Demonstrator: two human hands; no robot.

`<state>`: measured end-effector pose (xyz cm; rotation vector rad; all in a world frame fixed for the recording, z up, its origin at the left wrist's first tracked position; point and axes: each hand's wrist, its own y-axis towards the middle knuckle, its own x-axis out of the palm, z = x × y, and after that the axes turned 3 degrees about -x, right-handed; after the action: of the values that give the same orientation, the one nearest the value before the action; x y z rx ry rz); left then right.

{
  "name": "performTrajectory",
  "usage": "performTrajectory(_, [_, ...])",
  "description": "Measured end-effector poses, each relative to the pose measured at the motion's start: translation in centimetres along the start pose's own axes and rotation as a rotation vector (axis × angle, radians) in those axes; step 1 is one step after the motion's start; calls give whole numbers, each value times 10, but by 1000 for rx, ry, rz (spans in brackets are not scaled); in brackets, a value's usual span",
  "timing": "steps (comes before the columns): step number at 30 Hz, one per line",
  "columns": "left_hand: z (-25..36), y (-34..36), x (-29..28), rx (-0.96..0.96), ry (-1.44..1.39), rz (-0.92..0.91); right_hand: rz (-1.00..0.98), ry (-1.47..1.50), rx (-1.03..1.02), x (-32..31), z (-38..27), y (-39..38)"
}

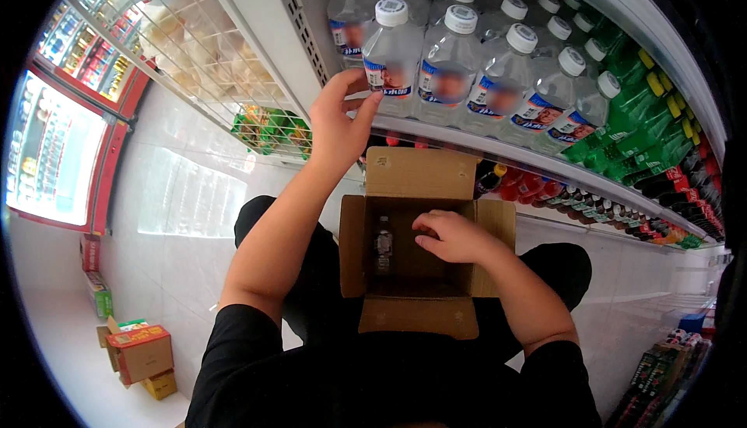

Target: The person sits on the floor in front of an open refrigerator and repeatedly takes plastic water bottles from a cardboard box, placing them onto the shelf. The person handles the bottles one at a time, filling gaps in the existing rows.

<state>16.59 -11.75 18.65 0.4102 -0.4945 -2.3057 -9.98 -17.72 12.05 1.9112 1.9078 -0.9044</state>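
Note:
My left hand grips the lower left side of a clear water bottle with a white cap, in the front row of a shelf. Its thumb lies against the bottle's label and its fingers reach behind. Several similar bottles stand beside and behind it. Between my knees is an open cardboard box with its flaps folded out. One clear bottle is visible inside, near the left wall. Over the box's right side hovers my right hand, fingers loosely curved and apart, with nothing visible in it.
Green bottles fill the shelf's right part, and a lower shelf holds red-drink bottles. At left stand a wire rack with bagged goods and a red-framed drinks fridge. Cartons sit on the floor at lower left.

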Motion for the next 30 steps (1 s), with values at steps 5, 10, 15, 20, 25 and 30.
performTrajectory(5, [5,0,10,61,137,58,-236,-151,132,44,26,7])
performTrajectory(10, [0,0,3,106,195,43,-560,-205,223,88,34,44])
performTrajectory(15, [10,-8,-9,116,281,7,-415,-74,145,188,117,89])
performTrajectory(20, [21,-6,-21,200,300,-4,-525,-176,275,244,202,170])
performTrajectory(25, [23,-7,-41,206,304,14,-419,-166,467,271,211,205])
performTrajectory(30, [30,-3,-44,273,305,2,-243,-160,665,286,215,205])
